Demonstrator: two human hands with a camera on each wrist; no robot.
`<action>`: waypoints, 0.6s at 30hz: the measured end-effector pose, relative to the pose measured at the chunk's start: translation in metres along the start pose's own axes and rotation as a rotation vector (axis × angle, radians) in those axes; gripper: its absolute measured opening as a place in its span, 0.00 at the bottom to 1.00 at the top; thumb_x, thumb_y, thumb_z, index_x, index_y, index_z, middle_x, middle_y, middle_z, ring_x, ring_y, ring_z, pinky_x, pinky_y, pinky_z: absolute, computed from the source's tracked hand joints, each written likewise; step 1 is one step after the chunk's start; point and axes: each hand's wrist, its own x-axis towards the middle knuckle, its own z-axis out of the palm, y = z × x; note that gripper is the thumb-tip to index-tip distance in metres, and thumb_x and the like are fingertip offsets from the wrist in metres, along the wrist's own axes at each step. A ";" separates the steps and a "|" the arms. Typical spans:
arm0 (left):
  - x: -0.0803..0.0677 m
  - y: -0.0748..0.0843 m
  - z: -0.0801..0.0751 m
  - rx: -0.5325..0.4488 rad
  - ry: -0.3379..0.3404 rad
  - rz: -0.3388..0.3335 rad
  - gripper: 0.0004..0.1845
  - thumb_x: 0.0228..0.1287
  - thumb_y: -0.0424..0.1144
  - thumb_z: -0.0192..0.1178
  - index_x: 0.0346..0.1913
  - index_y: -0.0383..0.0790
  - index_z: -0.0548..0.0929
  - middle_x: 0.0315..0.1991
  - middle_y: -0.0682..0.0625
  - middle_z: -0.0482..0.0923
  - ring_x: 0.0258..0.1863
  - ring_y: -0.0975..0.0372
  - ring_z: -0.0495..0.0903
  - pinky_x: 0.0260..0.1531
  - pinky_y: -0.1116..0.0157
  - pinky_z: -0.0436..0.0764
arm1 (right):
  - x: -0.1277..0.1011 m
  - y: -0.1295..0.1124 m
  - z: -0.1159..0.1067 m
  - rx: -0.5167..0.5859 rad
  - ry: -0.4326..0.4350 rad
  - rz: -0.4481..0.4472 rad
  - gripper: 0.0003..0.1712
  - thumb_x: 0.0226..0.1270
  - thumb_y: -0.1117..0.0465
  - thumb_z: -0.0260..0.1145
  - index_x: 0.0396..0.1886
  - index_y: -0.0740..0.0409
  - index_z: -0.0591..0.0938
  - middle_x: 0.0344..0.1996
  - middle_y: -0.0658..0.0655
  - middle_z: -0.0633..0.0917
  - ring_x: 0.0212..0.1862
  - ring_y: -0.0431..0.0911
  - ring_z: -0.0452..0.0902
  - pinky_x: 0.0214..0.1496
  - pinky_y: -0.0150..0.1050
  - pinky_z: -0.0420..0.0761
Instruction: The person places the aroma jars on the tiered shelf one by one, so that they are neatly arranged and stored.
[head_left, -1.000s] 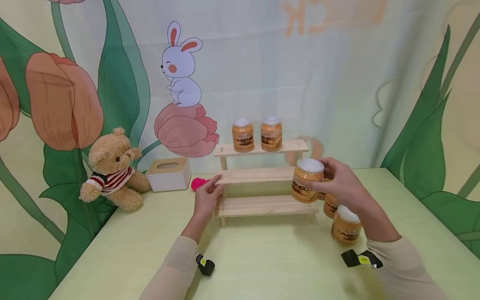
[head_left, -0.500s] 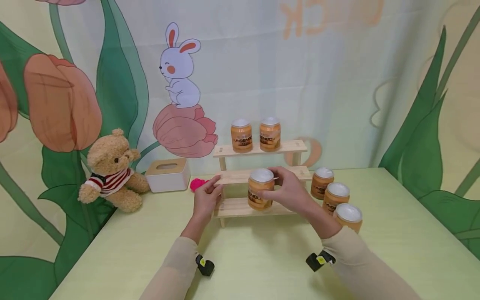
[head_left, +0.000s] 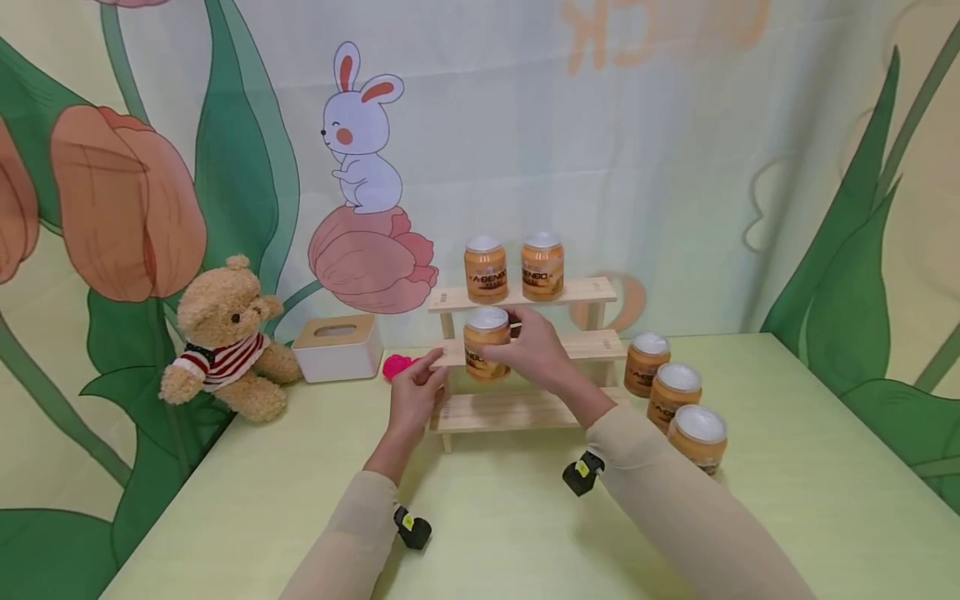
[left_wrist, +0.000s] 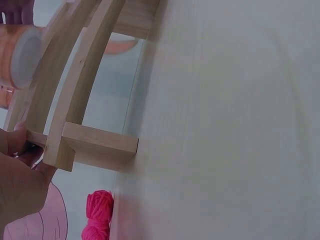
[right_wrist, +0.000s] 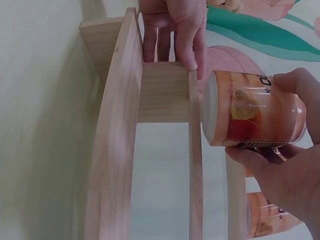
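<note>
My right hand [head_left: 536,350] holds an orange-labelled can [head_left: 486,348] with a whitish lid, thumb and fingers on either side. The can is upright at the left part of the middle tier of a three-tier wooden shelf rack [head_left: 525,410]. In the right wrist view the can's base [right_wrist: 210,107] is close over the plank's edge. My left hand [head_left: 414,396] grips the left end of that middle tier. Its thumb and fingers pinch the plank's end in the left wrist view. Two matching cans, a left one [head_left: 486,271] and a right one [head_left: 542,268], stand on the top tier.
Three more cans stand in a slanting row right of the rack, the nearest can [head_left: 699,435] towards me. To the left are pink yarn [head_left: 396,367], a tissue box [head_left: 337,354] and a teddy bear [head_left: 228,333]. A printed curtain [head_left: 675,167] hangs behind.
My right hand has carried the can leftward from the rack's right end, dipping lower and then rising to the left part of the middle tier. My left hand has stayed on the rack.
</note>
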 end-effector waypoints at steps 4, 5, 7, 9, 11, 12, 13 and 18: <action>-0.001 0.000 0.001 -0.010 0.003 0.011 0.19 0.68 0.31 0.64 0.61 0.39 0.83 0.40 0.43 0.83 0.33 0.63 0.78 0.30 0.72 0.81 | 0.013 0.002 0.005 -0.027 -0.003 0.007 0.36 0.57 0.58 0.76 0.63 0.63 0.73 0.53 0.59 0.80 0.52 0.52 0.77 0.50 0.46 0.81; -0.001 0.000 0.001 -0.012 0.002 0.015 0.19 0.68 0.31 0.64 0.61 0.39 0.83 0.41 0.41 0.83 0.33 0.64 0.78 0.30 0.72 0.81 | 0.017 0.003 0.006 -0.033 -0.008 0.007 0.36 0.57 0.58 0.76 0.63 0.64 0.73 0.54 0.60 0.80 0.52 0.52 0.77 0.51 0.46 0.81; -0.001 0.000 0.001 -0.012 -0.002 0.025 0.19 0.69 0.31 0.63 0.61 0.38 0.82 0.42 0.39 0.83 0.33 0.64 0.78 0.30 0.72 0.81 | 0.022 0.004 0.008 -0.045 -0.016 0.000 0.36 0.58 0.59 0.75 0.64 0.64 0.71 0.54 0.60 0.79 0.53 0.52 0.78 0.52 0.46 0.81; -0.001 0.000 0.001 -0.012 -0.009 0.029 0.19 0.69 0.31 0.62 0.62 0.38 0.82 0.44 0.37 0.83 0.33 0.64 0.78 0.31 0.72 0.81 | 0.027 0.005 0.009 -0.062 -0.027 -0.010 0.36 0.59 0.60 0.75 0.64 0.64 0.70 0.54 0.61 0.79 0.53 0.52 0.78 0.53 0.47 0.81; -0.001 0.000 0.002 -0.012 -0.012 0.032 0.19 0.69 0.31 0.62 0.62 0.38 0.82 0.44 0.37 0.83 0.33 0.64 0.78 0.31 0.72 0.81 | 0.031 0.005 0.008 -0.092 -0.036 -0.022 0.35 0.60 0.60 0.74 0.63 0.65 0.70 0.54 0.61 0.79 0.53 0.52 0.78 0.54 0.47 0.81; -0.001 0.000 0.002 -0.011 -0.013 0.034 0.19 0.69 0.31 0.63 0.62 0.38 0.82 0.43 0.38 0.83 0.33 0.64 0.78 0.31 0.72 0.81 | 0.032 0.005 0.007 -0.107 -0.039 -0.027 0.35 0.60 0.61 0.74 0.63 0.65 0.70 0.54 0.61 0.79 0.53 0.52 0.79 0.54 0.48 0.81; -0.001 0.000 0.002 -0.010 -0.013 0.033 0.19 0.69 0.31 0.63 0.62 0.38 0.82 0.43 0.39 0.83 0.33 0.64 0.78 0.31 0.72 0.82 | 0.033 0.004 0.007 -0.123 -0.043 -0.029 0.34 0.61 0.61 0.74 0.63 0.65 0.70 0.54 0.61 0.79 0.53 0.52 0.79 0.54 0.48 0.80; 0.000 -0.002 0.001 0.005 -0.001 0.024 0.20 0.68 0.31 0.64 0.62 0.40 0.83 0.42 0.41 0.83 0.34 0.65 0.78 0.32 0.72 0.82 | 0.038 0.006 0.007 -0.159 -0.029 -0.011 0.36 0.61 0.59 0.73 0.65 0.65 0.69 0.54 0.61 0.79 0.53 0.53 0.78 0.55 0.49 0.80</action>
